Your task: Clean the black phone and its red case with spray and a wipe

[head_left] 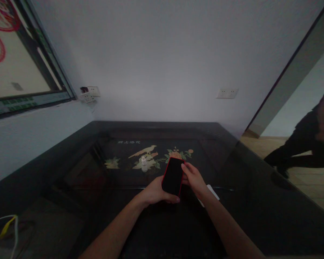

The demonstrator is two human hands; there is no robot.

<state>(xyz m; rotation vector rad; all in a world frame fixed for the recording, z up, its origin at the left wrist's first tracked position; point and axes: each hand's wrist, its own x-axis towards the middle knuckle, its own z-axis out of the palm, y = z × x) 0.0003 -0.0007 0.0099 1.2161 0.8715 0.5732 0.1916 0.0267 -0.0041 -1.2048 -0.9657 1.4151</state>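
Observation:
A black phone in a red case is held upright over a dark glossy table. My left hand wraps round its lower end from below, fingers closed on it. My right hand grips its right edge with thumb and fingers. A small clear bottle stands on the table just beyond and left of the phone. A white slip of paper lies on the table under my right wrist.
The tabletop carries a painted bird and flower picture. White and yellow cables lie at the near left. Wall sockets sit at the back left corner. Another person in dark clothes stands in the doorway at right.

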